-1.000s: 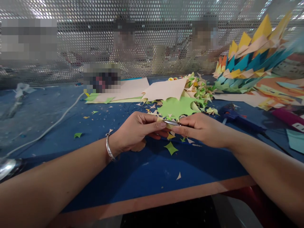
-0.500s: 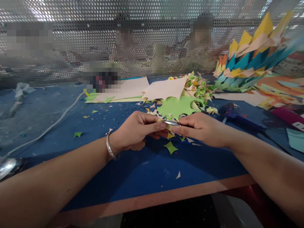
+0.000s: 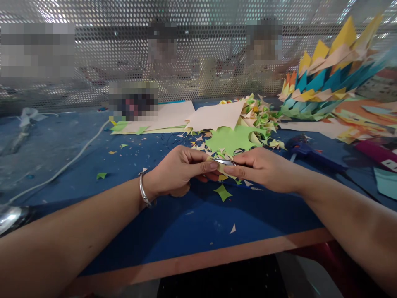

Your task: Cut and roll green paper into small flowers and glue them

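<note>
Blue covers the wide table, whose near edge has a brownish-pink border. Behind it, across the whole width, stands a grey perforated screen. On the far right rises a pointed paper construction, made with layers of yellow, cream, teal and pale green. Near the middle of the table lies a cream sheet with a scalloped edge; it partly covers a bright green sheet, which has rounded cuts also. Just beside them, to the right, is a heap of paper curls.

Both hands meet in front of the green sheet. The left hand, palm turned inward, has its thumb and fingers pressed together on a pale paper piece. The right hand is closed around a small metal tool, with thumb and forefinger pinching its near end. The paper lies between the two grips, sticking out to the right of the left fingertips, and the shiny blade crosses over it, pointing to the left thumb. Whether the blade is cutting, I cannot tell. To the right rests a dark blue glue gun. A silver bracelet circles the left wrist. Smallest are the scraps, among them a green four-pointed one.
</note>
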The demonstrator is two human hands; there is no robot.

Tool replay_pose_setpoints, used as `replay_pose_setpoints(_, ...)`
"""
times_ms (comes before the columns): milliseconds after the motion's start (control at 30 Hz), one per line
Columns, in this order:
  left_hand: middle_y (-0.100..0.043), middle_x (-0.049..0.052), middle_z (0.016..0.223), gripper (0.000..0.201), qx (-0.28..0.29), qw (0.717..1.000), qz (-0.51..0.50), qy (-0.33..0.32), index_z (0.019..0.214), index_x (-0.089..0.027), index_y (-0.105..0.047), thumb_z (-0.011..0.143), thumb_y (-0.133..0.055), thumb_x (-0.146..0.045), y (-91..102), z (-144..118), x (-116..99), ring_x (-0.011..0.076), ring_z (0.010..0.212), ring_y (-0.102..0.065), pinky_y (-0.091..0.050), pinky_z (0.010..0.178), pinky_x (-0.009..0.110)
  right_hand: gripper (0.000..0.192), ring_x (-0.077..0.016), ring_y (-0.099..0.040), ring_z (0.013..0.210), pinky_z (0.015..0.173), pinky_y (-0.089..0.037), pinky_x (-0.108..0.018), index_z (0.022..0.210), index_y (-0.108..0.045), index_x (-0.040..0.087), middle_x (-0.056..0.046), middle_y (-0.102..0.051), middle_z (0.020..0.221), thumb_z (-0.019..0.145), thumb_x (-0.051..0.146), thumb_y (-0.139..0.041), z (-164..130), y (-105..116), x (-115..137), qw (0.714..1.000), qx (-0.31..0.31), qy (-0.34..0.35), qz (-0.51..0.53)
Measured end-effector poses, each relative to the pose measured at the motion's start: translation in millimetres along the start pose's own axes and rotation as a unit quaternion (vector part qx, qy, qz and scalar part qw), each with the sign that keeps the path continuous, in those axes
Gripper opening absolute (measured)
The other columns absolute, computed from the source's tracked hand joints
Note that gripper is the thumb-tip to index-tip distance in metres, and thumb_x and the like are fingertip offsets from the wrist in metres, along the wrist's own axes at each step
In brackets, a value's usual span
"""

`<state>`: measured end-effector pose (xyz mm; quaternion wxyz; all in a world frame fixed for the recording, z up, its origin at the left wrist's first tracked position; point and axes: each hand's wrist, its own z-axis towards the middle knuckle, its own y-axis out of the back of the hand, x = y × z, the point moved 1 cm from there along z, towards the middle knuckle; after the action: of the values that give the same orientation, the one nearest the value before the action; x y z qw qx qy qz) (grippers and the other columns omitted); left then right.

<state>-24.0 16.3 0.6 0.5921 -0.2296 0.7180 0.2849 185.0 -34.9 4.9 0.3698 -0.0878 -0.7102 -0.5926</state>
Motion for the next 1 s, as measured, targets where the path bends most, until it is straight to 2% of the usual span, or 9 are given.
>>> replay_pose_setpoints(300,-0.077,0.001,0.070,0.017,0.013,1.000,-0.010,0.019,0.077,-0.017,-0.078,0.090,-0.067,-0.017,0.6,-0.5,0.0,0.0068,0.066,-0.068,-0.052,0.067,0.015,0.058,-0.0085,-0.034,0.049,0.048,-0.024,-0.027,0.059,-0.040,0.020,0.005,-0.036,0.055,0.092,0.068,-0.048,0.2,-0.8,-1.6,1.000,0.002,0.015,0.001)
replay_pose_setpoints(733,-0.079,0.003,0.074,0.013,0.037,0.998,-0.006,0.045,0.078,-0.016,-0.078,0.088,-0.070,-0.021,3.4,1.6,-0.4,0.0086,0.067,-0.071,-0.053,0.067,0.017,0.057,-0.0090,-0.035,0.051,0.049,-0.026,-0.027,0.062,-0.043,0.020,0.005,-0.038,0.056,0.093,0.068,-0.046,-0.1,-1.9,-2.5,1.000,0.017,-0.008,0.011)
replay_pose_setpoints(1000,-0.078,0.003,0.073,0.013,0.030,0.998,-0.005,0.053,0.078,-0.016,-0.077,0.088,-0.070,-0.021,2.0,-0.3,-2.3,0.0094,0.069,-0.071,-0.053,0.067,0.017,0.057,-0.0094,-0.036,0.053,0.051,-0.026,-0.026,0.062,-0.045,0.020,0.005,-0.040,0.058,0.092,0.067,-0.049,0.6,-2.5,-0.7,1.000,0.015,0.001,0.019)
